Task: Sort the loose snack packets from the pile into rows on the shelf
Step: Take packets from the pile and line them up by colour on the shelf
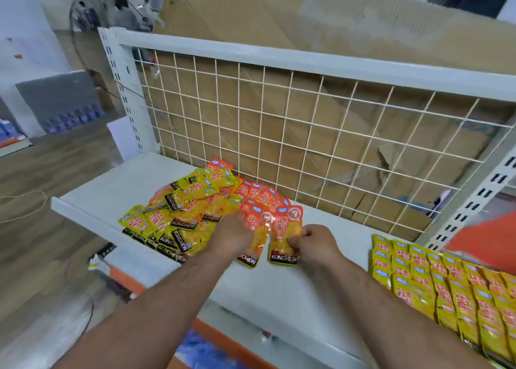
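My right hand (317,243) pinches orange packet (287,226), likely row-bound; left hand (231,236) steadies pile (178,215) just left of those fingers, cannot tell its grip.

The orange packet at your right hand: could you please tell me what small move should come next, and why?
Probably slide the orange packet right onto the bare shelf. The right hand pinches its edge, the left hand rests on the pile, and yellow rows lie further right.
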Demonstrator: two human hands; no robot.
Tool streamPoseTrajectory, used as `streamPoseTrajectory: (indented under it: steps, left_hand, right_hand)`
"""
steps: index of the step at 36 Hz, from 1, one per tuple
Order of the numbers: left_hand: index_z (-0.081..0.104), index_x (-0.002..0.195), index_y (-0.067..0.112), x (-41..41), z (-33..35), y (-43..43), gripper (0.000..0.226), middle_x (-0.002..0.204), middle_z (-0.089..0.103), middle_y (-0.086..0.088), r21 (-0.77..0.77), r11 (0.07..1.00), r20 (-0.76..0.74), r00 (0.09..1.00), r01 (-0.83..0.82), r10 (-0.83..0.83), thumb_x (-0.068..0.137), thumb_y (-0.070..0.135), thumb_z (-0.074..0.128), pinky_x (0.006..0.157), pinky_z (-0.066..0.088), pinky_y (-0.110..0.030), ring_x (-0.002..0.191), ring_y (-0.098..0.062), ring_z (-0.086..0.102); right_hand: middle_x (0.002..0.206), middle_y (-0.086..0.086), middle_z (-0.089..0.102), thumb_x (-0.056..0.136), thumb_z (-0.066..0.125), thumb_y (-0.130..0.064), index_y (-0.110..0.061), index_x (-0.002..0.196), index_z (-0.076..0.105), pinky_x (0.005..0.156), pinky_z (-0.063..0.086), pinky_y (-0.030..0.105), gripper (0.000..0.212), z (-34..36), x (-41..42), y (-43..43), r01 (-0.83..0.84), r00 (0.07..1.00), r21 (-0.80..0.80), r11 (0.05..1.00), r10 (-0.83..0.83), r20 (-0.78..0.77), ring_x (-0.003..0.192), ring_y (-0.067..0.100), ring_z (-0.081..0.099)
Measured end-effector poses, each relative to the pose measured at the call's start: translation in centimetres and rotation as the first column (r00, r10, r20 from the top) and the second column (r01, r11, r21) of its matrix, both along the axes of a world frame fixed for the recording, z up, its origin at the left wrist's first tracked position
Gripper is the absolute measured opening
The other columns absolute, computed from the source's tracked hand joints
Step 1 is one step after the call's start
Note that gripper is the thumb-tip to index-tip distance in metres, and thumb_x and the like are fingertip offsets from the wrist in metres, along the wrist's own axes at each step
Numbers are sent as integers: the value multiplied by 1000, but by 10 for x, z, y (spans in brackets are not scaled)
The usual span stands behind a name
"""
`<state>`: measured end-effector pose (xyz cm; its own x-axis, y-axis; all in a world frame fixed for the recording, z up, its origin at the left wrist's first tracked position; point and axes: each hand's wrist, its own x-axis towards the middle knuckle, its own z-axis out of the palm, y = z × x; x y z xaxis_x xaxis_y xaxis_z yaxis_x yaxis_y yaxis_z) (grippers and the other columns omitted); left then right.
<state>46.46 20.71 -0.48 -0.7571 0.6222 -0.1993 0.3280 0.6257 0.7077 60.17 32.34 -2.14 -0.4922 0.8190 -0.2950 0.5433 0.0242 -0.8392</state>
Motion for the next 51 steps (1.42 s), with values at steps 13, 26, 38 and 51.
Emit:
streamPoseTrajectory:
  steps: [13,26,38,51]
  left_hand:
    - [58,59,15,129,11,-18,28,55,59,1,206,952,373,918,-227,138,73,-7,68,55,40,-23,50,-15,51]
    - [71,80,8,191,17,-14,13,80,74,-9,274,962,427,895,8,-129,78,-4,73,70,59,-37,71,-25,71]
    - [64,77,9,268,-5,-26,17,74,65,-6,283,918,478,788,280,-387,80,-7,71,52,48,-26,58,-17,58]
    - [64,81,11,380,1,-16,17,77,68,-5,282,833,482,681,475,-551,83,-6,67,52,48,-25,59,-14,61]
  right_hand:
    - [64,4,63,83,75,-13,-15,67,57,51,36,24,24,-2,119,-8,-96,982,-13,995,92,-165,51,11,49]
    - [65,9,38,82,76,-15,-19,64,41,54,25,28,40,14,219,-30,124,981,61,990,-113,-156,60,17,37]
    - [67,10,45,87,73,-12,-11,79,57,48,30,23,18,-2,327,-95,391,907,-40,920,-392,-153,48,12,38]
    - [61,6,31,92,68,-13,-14,67,38,44,26,20,39,6,447,-129,544,828,-26,839,-542,-143,47,12,25]
